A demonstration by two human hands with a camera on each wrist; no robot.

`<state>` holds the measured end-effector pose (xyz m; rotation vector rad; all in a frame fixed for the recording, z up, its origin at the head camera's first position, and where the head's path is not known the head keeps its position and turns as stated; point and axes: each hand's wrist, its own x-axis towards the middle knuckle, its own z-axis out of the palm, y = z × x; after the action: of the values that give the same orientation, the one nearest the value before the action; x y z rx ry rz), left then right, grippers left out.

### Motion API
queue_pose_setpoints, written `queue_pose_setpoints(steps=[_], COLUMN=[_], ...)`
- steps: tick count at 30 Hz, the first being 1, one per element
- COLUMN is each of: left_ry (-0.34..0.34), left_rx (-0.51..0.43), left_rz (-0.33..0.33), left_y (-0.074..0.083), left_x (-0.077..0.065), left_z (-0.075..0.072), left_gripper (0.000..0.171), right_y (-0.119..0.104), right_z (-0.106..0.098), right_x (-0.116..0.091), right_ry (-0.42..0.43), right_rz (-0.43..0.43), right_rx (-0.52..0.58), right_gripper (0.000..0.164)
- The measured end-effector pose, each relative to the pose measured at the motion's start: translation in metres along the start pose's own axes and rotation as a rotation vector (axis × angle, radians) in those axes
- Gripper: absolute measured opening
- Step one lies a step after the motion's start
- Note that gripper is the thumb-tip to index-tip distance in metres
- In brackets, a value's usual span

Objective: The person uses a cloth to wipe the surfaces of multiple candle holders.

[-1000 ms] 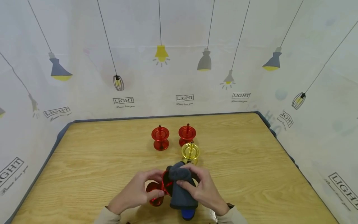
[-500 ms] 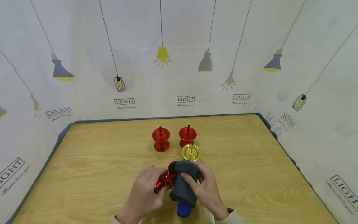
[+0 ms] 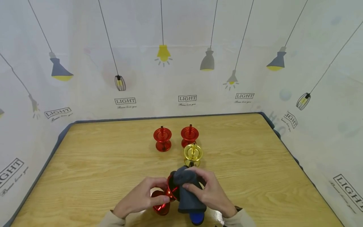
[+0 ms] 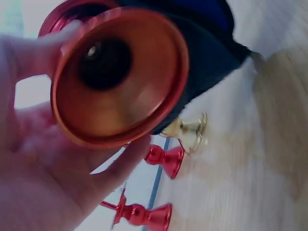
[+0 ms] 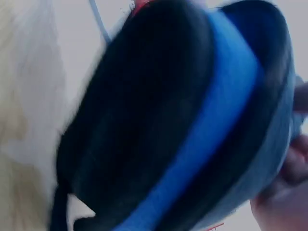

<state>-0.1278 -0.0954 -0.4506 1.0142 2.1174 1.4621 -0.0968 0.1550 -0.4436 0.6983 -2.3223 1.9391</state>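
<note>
My left hand (image 3: 139,197) grips a shiny red candle holder (image 3: 161,208), tipped on its side with its dish facing right. In the left wrist view the hollow underside of the holder's base (image 4: 144,96) faces the camera. My right hand (image 3: 208,192) pinches a folded dark grey-blue cloth (image 3: 191,200) with a black edge, its upper end pressed into the dish. A bright blue part (image 3: 197,217) of the cloth hangs below. Most of the dish is covered by the cloth. Up close, the cloth (image 5: 144,110) fills the right wrist view, with fingertips at the right edge.
Two red candle holders (image 3: 163,135) (image 3: 190,133) stand upright farther back on the wooden table (image 3: 99,164). A gold candle holder (image 3: 193,153) stands just beyond the cloth. A white curtain (image 3: 141,69) with printed lamps surrounds the table's back and sides.
My left hand turned the red candle holder over and back, its base hidden at half a second ago and showing again now. The cloth stayed against the dish, both hands shifting slightly right.
</note>
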Motion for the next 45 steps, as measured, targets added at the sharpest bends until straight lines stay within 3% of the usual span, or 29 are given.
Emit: queue_pose_setpoints(steps=[1, 3, 8, 9, 11, 14, 16, 24, 26, 28, 30, 33, 37, 40, 42, 45], left_ry=[0.033, 0.147, 0.562, 0.631, 0.71, 0.706, 0.633, 0.115, 0.021, -0.024, -0.006, 0.135, 0.404, 0.571, 0.649, 0.676], left_rx=[0.016, 0.149, 0.726, 0.804, 0.862, 0.829, 0.751, 0.096, -0.033, -0.127, -0.151, -0.047, 0.217, 0.424, 0.528, 0.598], left_rz=[-0.007, 0.022, 0.224, 0.263, 0.309, 0.329, 0.297, 0.068, 0.034, -0.007, -0.042, -0.032, 0.092, 0.2, 0.27, 0.279], left_y=[0.001, 0.003, 0.012, 0.014, 0.017, 0.02, 0.022, 0.026, 0.024, 0.022, 0.02, 0.018, 0.013, 0.009, 0.008, 0.007], left_x=[0.0, 0.002, 0.009, 0.01, 0.012, 0.01, 0.008, -0.001, -0.002, -0.002, -0.002, -0.002, -0.001, 0.001, 0.001, -0.001], left_z=[0.002, 0.01, 0.035, 0.039, 0.042, 0.042, 0.038, 0.011, 0.006, 0.004, 0.004, 0.008, 0.021, 0.03, 0.033, 0.032], left_gripper=[0.016, 0.026, 0.052, 0.054, 0.053, 0.047, 0.044, 0.021, 0.022, 0.025, 0.028, 0.03, 0.045, 0.055, 0.056, 0.053], right_y=[-0.001, -0.003, -0.01, -0.011, -0.014, -0.016, -0.015, -0.012, -0.012, -0.013, -0.013, -0.013, -0.014, -0.018, -0.019, -0.018], right_z=[0.002, 0.006, 0.013, 0.014, 0.015, 0.014, 0.011, -0.004, -0.007, -0.007, -0.005, 0.002, 0.013, 0.019, 0.022, 0.022], right_x=[0.0, 0.0, 0.001, 0.001, 0.001, 0.0, -0.001, -0.004, -0.004, -0.004, -0.004, -0.002, 0.002, 0.005, 0.007, 0.008], right_ry=[0.033, 0.109, 0.287, 0.313, 0.345, 0.337, 0.295, 0.051, 0.008, -0.005, 0.019, 0.114, 0.27, 0.341, 0.355, 0.324], right_rz=[0.018, 0.064, 0.154, 0.164, 0.173, 0.149, 0.123, 0.052, 0.036, 0.049, 0.085, 0.156, 0.236, 0.275, 0.291, 0.315], right_rx=[-0.01, -0.028, -0.003, 0.009, 0.028, 0.041, 0.038, 0.067, 0.095, 0.124, 0.136, 0.109, 0.08, 0.119, 0.148, 0.165], right_gripper=[0.028, 0.029, 0.029, 0.028, 0.028, 0.027, 0.026, 0.026, 0.026, 0.026, 0.026, 0.027, 0.028, 0.029, 0.029, 0.03])
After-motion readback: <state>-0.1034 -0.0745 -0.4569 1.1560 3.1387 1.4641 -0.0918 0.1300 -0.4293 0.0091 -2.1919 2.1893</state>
